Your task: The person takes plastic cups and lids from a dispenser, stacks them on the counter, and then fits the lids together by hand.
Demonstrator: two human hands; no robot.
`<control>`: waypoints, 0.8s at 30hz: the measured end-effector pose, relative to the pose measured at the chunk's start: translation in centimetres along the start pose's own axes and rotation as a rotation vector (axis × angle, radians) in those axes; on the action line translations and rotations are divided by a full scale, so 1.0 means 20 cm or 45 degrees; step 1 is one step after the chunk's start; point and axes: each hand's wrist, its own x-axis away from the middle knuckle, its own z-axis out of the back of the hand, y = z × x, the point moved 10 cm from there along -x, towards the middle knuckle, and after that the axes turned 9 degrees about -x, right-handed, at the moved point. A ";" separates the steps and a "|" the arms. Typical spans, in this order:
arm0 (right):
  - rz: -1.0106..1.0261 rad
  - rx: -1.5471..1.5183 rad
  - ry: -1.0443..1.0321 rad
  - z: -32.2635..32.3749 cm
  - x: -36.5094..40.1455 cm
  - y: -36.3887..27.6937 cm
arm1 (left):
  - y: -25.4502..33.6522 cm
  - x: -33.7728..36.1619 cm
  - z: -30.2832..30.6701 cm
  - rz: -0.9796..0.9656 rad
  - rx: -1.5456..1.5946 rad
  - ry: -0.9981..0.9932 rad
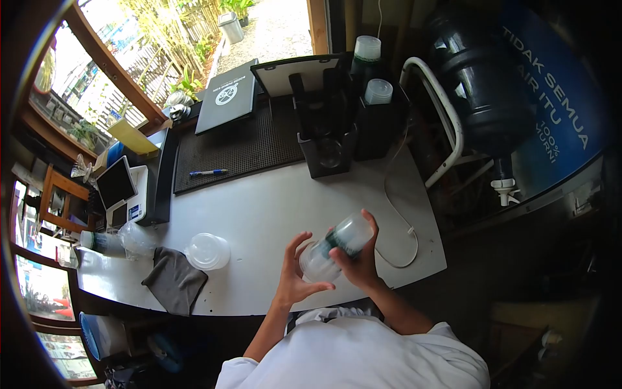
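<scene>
Between my hands, just above the table's front edge, is a tilted stack of clear plastic cups (354, 232) with dark green print. My right hand (361, 264) is wrapped round the upper part, its fingers partly hidden behind the cups. At the lower left end, my left hand (293, 273) cups the stack in a wide curve, thumb along the underside and one finger standing away from it. A round, clear plastic container or stack of lids (208, 251) stands on the table to the left of my left hand.
A grey cloth (175, 280) lies on the white table (259, 194). A tablet-like terminal (118, 188) stands at left. Behind are a black mat (272, 139) with a pen (208, 172), a black organizer (327, 146) and cups (378, 92). A white cable (391, 214) runs along the right.
</scene>
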 end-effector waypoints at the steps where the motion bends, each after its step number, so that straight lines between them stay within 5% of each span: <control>1: -0.027 -0.120 0.119 0.04 -0.02 -0.01 | -0.05 0.00 -0.02 0.040 0.108 0.022; 5: -0.094 -0.297 0.330 0.18 -0.04 0.12 | -0.14 0.00 -0.11 0.218 0.331 -0.020; 14: -0.093 -0.227 0.001 0.02 -0.04 0.00 | -0.09 0.02 -0.08 0.201 0.169 0.055; 17: -0.569 -0.542 0.040 0.06 0.01 0.22 | -0.02 -0.01 -0.10 -0.052 -0.248 -0.048; 20: -0.677 -0.905 0.017 0.08 0.02 0.25 | 0.04 -0.10 -0.06 -0.115 -0.449 -0.346; 24: -0.685 -1.124 -0.006 0.11 0.05 0.22 | -0.05 -0.50 0.28 0.120 -0.436 0.054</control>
